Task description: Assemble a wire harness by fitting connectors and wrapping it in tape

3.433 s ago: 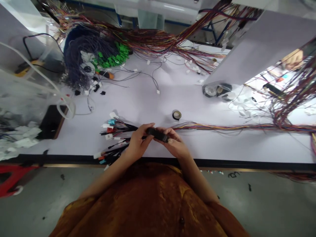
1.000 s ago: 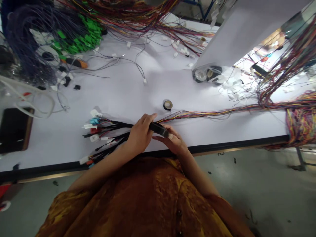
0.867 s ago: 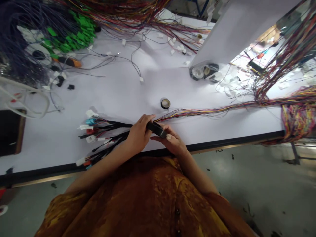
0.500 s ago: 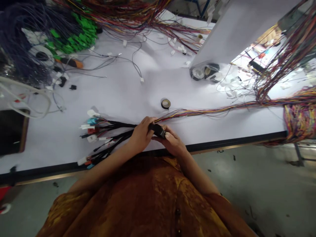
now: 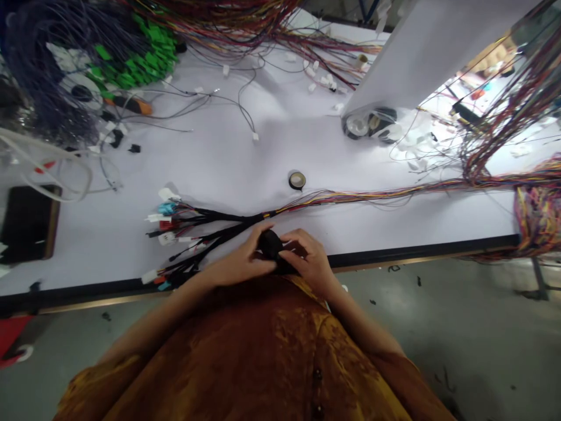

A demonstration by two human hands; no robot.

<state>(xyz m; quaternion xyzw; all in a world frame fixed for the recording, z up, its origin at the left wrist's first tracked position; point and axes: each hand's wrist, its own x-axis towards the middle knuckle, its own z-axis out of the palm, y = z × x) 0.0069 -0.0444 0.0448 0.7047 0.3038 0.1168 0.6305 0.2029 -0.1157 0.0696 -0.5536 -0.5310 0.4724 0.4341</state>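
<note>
Close to the table's front edge, my left hand (image 5: 245, 257) is curled around one side of a roll of black tape (image 5: 269, 243). My right hand (image 5: 307, 258) pinches the other side of that roll with thumb and fingers. Just beyond my hands lies a wire harness (image 5: 236, 220), its branches wrapped in black tape and touched by neither hand. White, blue and red connectors (image 5: 166, 223) end its branches on the left. Loose coloured wires (image 5: 342, 196) run from it to the right. A smaller tape roll (image 5: 297, 180) lies behind the wires.
Purple wires with green connectors (image 5: 153, 58) fill the back left, near an orange-and-black tool (image 5: 134, 105). A dark phone-like slab (image 5: 33, 222) rests at the left. A white slanted post (image 5: 394, 64) rises at the back right. Bundled wires (image 5: 541, 216) hang over the right end.
Both hands have come off the harness and drawn back toward my body with the black tape roll. The harness now lies free, with a small yellow mark showing at its junction.
</note>
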